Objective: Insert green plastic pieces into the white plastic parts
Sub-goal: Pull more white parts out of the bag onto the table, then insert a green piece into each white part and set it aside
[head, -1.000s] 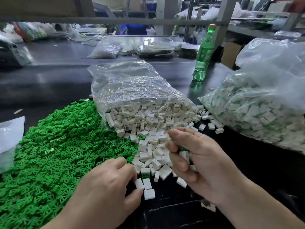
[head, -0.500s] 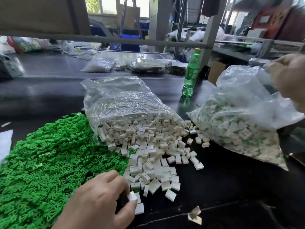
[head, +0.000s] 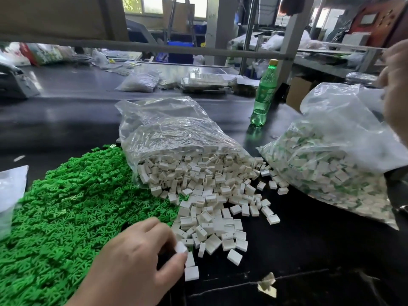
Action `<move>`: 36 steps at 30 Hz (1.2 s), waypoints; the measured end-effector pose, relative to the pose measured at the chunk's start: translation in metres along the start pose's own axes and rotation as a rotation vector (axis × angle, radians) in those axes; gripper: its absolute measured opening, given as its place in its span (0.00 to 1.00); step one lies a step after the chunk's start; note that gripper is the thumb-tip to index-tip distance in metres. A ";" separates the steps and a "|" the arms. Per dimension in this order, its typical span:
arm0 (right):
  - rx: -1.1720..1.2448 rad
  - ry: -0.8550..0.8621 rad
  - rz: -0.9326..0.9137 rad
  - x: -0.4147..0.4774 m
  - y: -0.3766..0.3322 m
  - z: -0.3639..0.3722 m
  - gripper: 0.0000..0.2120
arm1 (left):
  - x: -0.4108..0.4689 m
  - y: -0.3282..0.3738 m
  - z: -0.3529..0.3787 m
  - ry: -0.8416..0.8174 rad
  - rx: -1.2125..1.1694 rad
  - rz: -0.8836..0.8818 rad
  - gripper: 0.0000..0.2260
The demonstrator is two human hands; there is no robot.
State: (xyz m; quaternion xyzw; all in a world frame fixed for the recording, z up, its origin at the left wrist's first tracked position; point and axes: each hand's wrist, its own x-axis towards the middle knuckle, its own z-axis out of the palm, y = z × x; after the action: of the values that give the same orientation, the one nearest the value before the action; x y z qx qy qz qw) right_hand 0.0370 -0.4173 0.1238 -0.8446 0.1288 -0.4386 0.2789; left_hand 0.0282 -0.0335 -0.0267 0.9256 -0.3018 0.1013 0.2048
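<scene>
A wide pile of green plastic pieces (head: 66,217) covers the dark table at the left. White plastic parts (head: 212,208) spill from an open clear bag (head: 176,133) in the middle. My left hand (head: 132,266) rests at the near edge of both piles and pinches one white part (head: 181,247) between thumb and fingertips. My right hand (head: 395,96) is raised at the far right edge, blurred, above the mouth of a second clear bag (head: 331,155) that holds white parts with green inserts. Whether it holds anything is unclear.
A green drink bottle (head: 265,91) stands behind the bags. A white bag (head: 10,191) lies at the left edge. A scrap of tape (head: 267,284) sits on the near table. More bags and trays (head: 207,81) lie on the far bench.
My right hand left the white pile and rose to the bag at the right. My left hand picked one white part from the pile's near edge.
</scene>
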 end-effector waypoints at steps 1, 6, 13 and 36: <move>0.081 -0.045 0.040 -0.019 -0.017 0.005 0.23 | 0.000 -0.001 0.000 0.032 -0.014 -0.024 0.12; 0.241 -0.799 -0.011 -0.125 -0.080 0.048 0.25 | -0.002 0.006 -0.005 0.173 -0.087 -0.070 0.10; 0.433 -1.174 0.137 -0.181 -0.105 0.089 0.14 | -0.004 0.007 -0.017 0.247 -0.178 -0.087 0.11; 0.961 -1.056 0.546 -0.198 -0.066 0.124 0.06 | -0.001 -0.014 0.001 -0.043 0.135 -0.244 0.09</move>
State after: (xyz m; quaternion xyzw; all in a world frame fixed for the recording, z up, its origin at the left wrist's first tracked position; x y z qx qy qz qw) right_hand 0.0211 -0.2280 -0.0272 -0.6663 -0.0223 0.0999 0.7387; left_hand 0.0356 -0.0231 -0.0323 0.9690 -0.1837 0.0757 0.1466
